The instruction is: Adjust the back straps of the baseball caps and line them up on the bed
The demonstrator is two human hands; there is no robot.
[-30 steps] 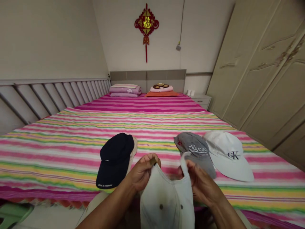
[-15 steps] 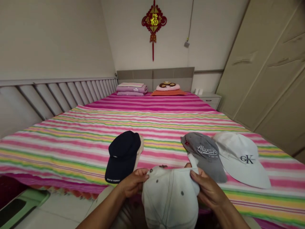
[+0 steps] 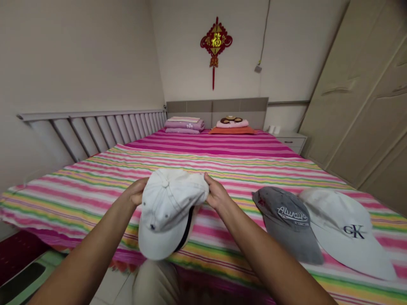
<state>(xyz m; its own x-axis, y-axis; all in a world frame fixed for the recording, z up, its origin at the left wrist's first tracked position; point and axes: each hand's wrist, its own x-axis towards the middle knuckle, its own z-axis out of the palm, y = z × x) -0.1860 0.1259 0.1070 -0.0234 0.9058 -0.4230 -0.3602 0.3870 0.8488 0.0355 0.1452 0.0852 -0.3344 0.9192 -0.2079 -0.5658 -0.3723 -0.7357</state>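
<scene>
Both hands hold a white cap (image 3: 168, 203) with its brim toward me, over the left part of the bed's near side. My left hand (image 3: 138, 190) grips its left side; my right hand (image 3: 216, 192) pinches its right back edge. Beneath it a dark and a cream edge (image 3: 188, 231) of other headwear show, mostly hidden by the white cap. To the right lie a grey cap (image 3: 284, 220) with white lettering and a white cap with a CK logo (image 3: 343, 228), side by side, the two touching.
A striped sheet (image 3: 222, 165) covers the bed. Folded purple bedding (image 3: 184, 126) and a pink and orange pile (image 3: 232, 126) lie by the headboard (image 3: 238, 108). A white railing (image 3: 111, 127) runs along the left; a green stool (image 3: 28, 275) stands at lower left.
Both hands have carried the white cap left and forward, over the dark cap, and its brim now faces me. The view has shifted, so the grey and CK caps appear farther right.
</scene>
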